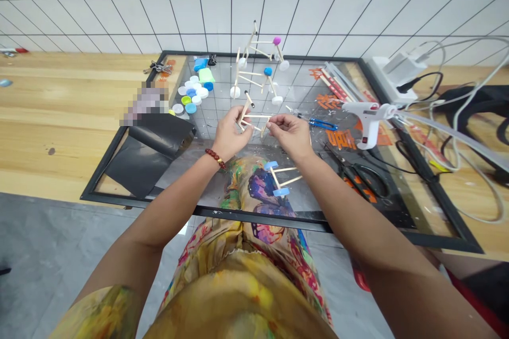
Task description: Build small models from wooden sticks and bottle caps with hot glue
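A bracelet of round dark-red beads [215, 159] circles the wrist of the left hand [231, 133], left of centre; a yellow, multicoloured floral short-sleeved garment [238, 291] fills the bottom of the frame.

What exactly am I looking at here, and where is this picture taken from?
This is a single view from a camera worn on a person's head, looking down at their own hands; no machine is involved. The left hand and right hand hold a small frame of wooden sticks between them. On the black-framed board lie similar stick models with bottle caps attached, loose plastic bottle caps, and a white hot glue gun.
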Available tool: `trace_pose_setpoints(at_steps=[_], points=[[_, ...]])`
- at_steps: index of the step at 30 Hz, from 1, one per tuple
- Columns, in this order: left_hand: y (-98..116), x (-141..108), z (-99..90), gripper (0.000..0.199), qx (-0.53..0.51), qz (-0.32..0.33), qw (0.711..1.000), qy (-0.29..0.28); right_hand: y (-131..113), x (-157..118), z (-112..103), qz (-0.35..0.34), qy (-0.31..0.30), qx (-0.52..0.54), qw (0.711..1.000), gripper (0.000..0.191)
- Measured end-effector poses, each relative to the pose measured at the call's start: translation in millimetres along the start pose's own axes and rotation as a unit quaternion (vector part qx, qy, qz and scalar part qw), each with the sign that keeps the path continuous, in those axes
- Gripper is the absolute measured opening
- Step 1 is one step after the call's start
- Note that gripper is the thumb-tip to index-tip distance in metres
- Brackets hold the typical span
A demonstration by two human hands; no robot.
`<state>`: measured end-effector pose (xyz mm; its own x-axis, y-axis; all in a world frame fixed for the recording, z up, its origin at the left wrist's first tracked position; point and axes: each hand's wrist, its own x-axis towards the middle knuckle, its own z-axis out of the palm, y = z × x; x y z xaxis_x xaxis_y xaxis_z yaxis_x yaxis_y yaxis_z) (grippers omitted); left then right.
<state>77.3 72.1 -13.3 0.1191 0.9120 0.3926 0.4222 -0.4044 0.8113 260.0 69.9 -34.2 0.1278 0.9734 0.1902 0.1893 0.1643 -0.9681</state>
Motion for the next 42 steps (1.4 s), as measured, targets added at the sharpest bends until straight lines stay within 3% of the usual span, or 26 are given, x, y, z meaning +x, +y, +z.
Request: trace_pose_setpoints(at_steps=[6,21,34,42], points=[[-2,0,0.5,0.035,0.000,0.002,1.000,0.002,-2,0,2,0.000,0.012,-0.009,1.000,0.038],[-7,-1,-6.1,0.033,0.054,-0.006,0.998,0.045,-6,-1,3,0.009,-0.003,-0.002,1.000,0.022],[-2,-4,-10.6,0.022,0.077,0.024,0.997,0.006,-9,-2,2,0.004,-0.028,-0.008,1.000,0.027],[-12,13,-16.6,0.017,0.128,0.071,0.989,-0.031,-13,-4,2,0.010,-0.020,-0.005,1.000,0.022]])
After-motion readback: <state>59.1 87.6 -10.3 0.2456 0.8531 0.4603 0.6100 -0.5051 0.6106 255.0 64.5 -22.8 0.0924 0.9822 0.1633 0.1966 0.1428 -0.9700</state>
